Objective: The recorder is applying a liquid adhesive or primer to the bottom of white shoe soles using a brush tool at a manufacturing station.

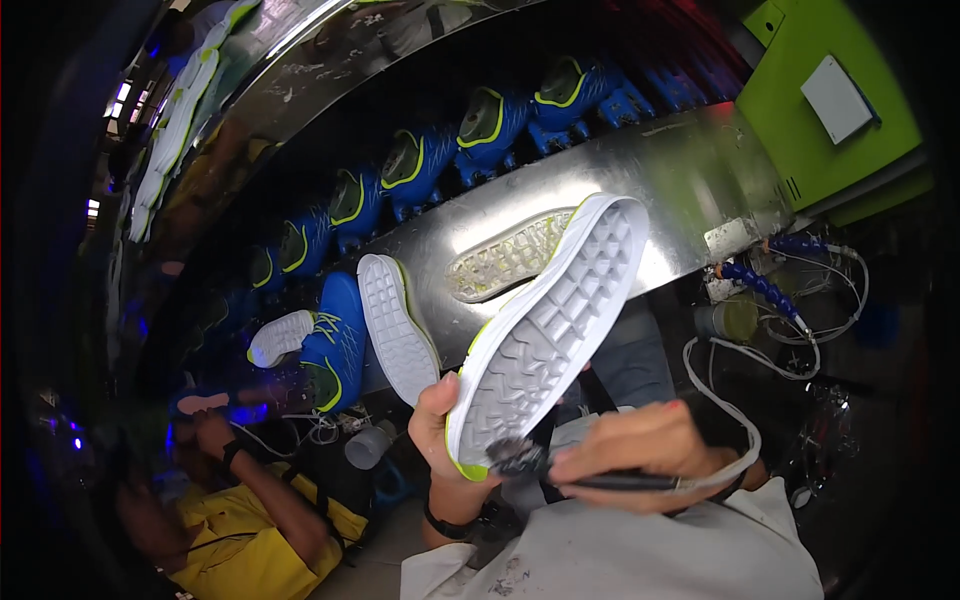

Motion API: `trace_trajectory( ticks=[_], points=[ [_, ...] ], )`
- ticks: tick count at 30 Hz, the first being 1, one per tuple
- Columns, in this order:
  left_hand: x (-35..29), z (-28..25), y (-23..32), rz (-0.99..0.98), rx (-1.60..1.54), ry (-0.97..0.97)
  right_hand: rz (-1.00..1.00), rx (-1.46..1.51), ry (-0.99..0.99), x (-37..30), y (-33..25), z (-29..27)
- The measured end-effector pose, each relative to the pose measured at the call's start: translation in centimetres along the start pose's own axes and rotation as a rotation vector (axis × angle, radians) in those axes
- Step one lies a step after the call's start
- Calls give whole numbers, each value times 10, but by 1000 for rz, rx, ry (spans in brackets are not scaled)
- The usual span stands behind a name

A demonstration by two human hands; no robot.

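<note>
My left hand [437,428] grips a white shoe sole [550,335] by its lower end, thumb along the edge. The sole is tilted upright, its grey treaded underside showing, with lime green along its rim. In my right hand [645,443] is a brush with a dark handle [625,482] and a dark round bristle head [516,457]. A pale hose [735,420] runs from the handle's end. The bristle head is at the sole's lower edge, close to my left hand; whether it touches is hard to tell. My right fingers are slightly blurred.
On the steel bench [690,180] lie a greyish sole [505,258] and a white sole [395,325], next to a blue shoe [335,340]. Several blue shoe uppers [490,120] line the far side. Blue jointed hoses [765,285] stand right. A co-worker in yellow [260,530] sits left.
</note>
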State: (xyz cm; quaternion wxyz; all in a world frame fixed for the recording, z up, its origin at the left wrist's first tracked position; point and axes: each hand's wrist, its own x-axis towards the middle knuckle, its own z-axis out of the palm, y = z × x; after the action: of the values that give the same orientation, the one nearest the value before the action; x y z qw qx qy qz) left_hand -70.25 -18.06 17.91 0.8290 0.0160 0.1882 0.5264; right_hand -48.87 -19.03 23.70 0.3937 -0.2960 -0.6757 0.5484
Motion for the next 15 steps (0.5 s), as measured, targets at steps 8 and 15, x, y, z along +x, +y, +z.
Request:
trace_trajectory(
  ticks=[8,15],
  points=[
    [-1,6,3,94,-365,-270,162,501,461,35,-3,4],
    [-1,33,5,335,54,-30,-77,158,191,78,9,-17]
  ],
)
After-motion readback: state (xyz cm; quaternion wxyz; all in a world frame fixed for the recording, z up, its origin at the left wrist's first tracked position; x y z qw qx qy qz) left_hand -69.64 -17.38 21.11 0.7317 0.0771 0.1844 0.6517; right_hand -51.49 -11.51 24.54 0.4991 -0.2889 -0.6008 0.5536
